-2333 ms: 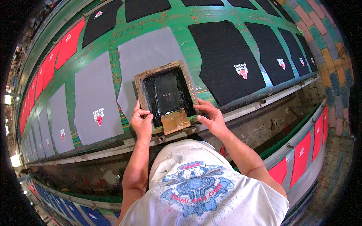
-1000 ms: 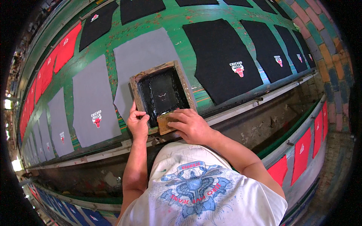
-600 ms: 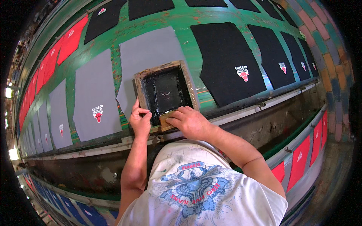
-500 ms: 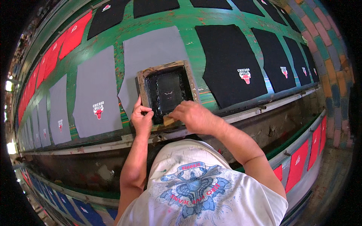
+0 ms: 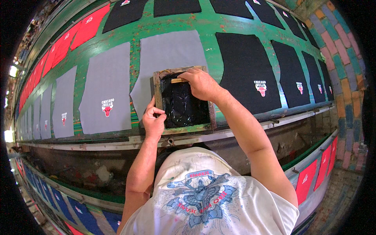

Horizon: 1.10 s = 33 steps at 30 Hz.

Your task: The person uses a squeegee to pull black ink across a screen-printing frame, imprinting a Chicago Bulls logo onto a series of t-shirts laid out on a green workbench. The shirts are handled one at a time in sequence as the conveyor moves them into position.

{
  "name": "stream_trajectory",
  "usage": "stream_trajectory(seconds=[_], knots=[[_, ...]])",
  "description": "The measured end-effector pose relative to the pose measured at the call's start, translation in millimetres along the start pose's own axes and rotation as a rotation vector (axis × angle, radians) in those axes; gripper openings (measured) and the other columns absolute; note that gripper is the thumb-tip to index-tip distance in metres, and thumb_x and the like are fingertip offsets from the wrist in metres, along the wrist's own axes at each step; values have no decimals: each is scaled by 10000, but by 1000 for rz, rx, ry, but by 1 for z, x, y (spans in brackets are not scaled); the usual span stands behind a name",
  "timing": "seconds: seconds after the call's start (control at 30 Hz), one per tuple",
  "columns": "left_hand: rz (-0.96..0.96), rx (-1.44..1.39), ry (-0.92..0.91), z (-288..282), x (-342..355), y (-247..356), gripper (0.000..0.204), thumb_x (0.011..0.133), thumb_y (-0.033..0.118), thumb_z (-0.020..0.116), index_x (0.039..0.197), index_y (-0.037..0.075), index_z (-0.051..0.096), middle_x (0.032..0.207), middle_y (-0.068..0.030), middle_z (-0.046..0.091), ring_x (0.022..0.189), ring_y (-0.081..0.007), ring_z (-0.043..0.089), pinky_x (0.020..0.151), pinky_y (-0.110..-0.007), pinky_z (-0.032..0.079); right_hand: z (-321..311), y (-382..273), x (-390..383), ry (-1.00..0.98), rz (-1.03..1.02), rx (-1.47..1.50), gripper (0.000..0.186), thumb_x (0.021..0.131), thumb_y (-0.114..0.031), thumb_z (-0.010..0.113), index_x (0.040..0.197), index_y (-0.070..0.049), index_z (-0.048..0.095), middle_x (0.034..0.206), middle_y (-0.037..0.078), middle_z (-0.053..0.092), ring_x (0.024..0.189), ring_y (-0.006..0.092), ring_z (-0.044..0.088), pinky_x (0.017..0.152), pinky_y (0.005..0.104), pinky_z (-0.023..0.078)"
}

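A small wooden screen-printing frame (image 5: 190,129) with a dark, ink-wet mesh rests over the lower part of a grey fabric piece (image 5: 172,51). My left hand (image 5: 153,120) grips its left side, with the fingers curled and the thumb folded in. Inside the frame, near the far end, my right hand (image 5: 202,84) is closed round a wooden-handled squeegee (image 5: 178,80). Part of the squeegee is hidden behind the fingers. Left of the frame lies a grey piece (image 5: 107,78) with a red and white bull's-head print.
Black printed pieces (image 5: 250,66) lie to the right on the long green table (image 5: 135,51). Red pieces (image 5: 90,25) are at the far left. A metal rail (image 5: 231,133) runs along the near edge. Other tables with red and blue pieces (image 5: 84,211) stand beside and behind me.
My right hand has moved the squeegee from the near end of the frame to the far end. The left hand stays on the frame's left side. The whole view has shifted slightly.
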<state>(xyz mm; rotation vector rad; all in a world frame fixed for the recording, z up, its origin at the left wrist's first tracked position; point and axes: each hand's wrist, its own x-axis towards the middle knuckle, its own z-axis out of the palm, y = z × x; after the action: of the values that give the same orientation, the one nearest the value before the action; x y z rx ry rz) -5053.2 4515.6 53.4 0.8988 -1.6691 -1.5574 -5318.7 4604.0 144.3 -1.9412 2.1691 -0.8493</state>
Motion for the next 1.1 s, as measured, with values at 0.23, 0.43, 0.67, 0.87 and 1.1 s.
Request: stream_trajectory(seconds=[0.23, 0.43, 0.67, 0.87, 1.1], knots=[[64, 29, -8, 0, 0, -9, 202, 793, -157, 722, 825, 37, 677, 1725, -296, 503, 1582, -344, 530, 1284, -434, 390, 7, -39, -56, -86, -96, -76, 546, 804, 7, 725, 1335, -106, 779, 1178, 135, 773, 1116, 356, 720, 1009, 480, 563], [98, 14, -31, -1, 2, -10, 205, 802, -164, 713, 819, 33, 660, 1720, -293, 511, 1572, -340, 540, 1273, -436, 406, 10, -78, -108, -89, -134, -71, 465, 881, -142, 724, 1342, -119, 781, 1190, 118, 743, 1090, 331, 710, 994, 482, 550], [128, 47, -43, -3, 2, -7, 181, 822, -142, 706, 830, 33, 660, 1721, -278, 517, 1578, -343, 534, 1286, -441, 393, 4, -84, -137, -120, -51, 106, 562, 886, -249, 855, 1418, -99, 751, 1407, 186, 682, 1286, 386, 638, 1114, 513, 523], [95, 59, -28, -2, 1, -4, 187, 823, -137, 705, 827, 42, 651, 1715, -290, 519, 1581, -343, 531, 1289, -446, 391, 13, -56, -170, 248, 496, 409, 662, 927, -299, 867, 1522, -86, 670, 1616, 275, 556, 1526, 471, 496, 1292, 561, 392], [291, 89, 27, -14, 1, 22, 183, 825, -125, 730, 828, 42, 655, 1725, -310, 496, 1583, -352, 527, 1267, -443, 412, 11, -59, -178, 241, 459, 611, 654, 918, -357, 871, 1518, -159, 706, 1738, 280, 423, 1611, 455, 404, 1333, 560, 322]])
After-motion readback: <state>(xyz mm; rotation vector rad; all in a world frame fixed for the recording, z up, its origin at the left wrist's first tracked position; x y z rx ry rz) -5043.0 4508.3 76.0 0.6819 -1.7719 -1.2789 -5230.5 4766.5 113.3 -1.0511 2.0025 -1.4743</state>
